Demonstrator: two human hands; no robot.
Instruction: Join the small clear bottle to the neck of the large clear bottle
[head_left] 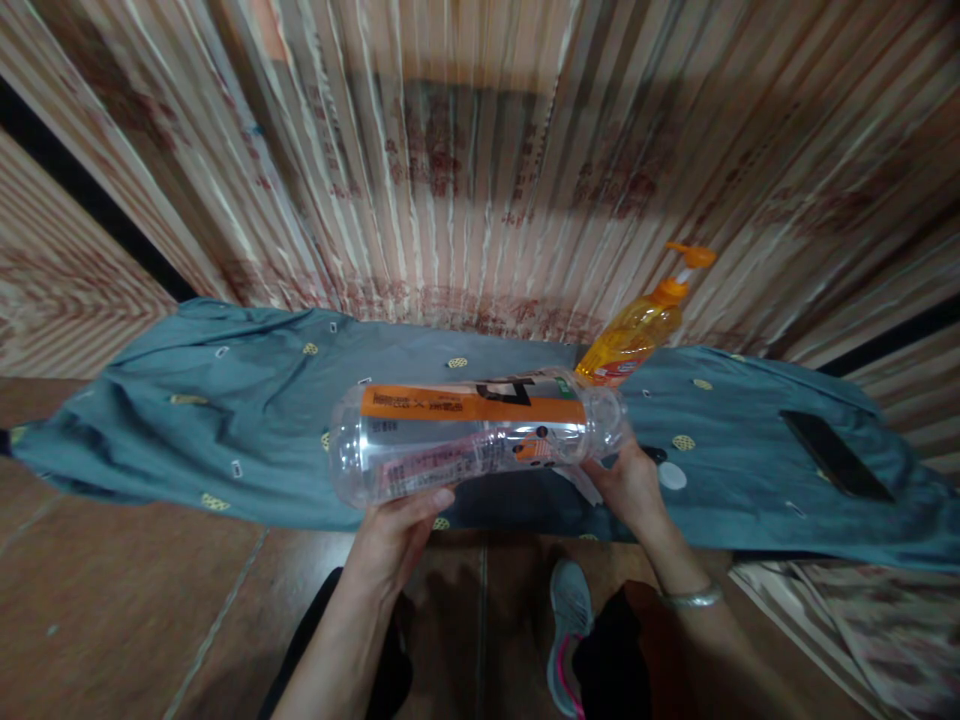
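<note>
A large clear plastic bottle (465, 435) with an orange and silver label lies sideways in front of me, above the cloth-covered surface. Beneath its wide base end, my left hand (401, 525) grips it, the thumb along the lower side. My right hand (630, 480) has its fingers closed around the neck end, partly hidden by the bottle. A thin whitish strip (583, 487) shows beside the right fingers; I cannot tell whether it is a loose label or a wipe. Behind the neck stands an orange pump bottle (634, 335), slightly tilted in view.
A teal patterned cloth (247, 400) covers the narrow surface. On it, right of my right hand, lie a white round disc (672, 475) and a small dark round thing (655, 454). A black phone (836, 455) rests farther right. Pleated curtains (480, 180) hang behind.
</note>
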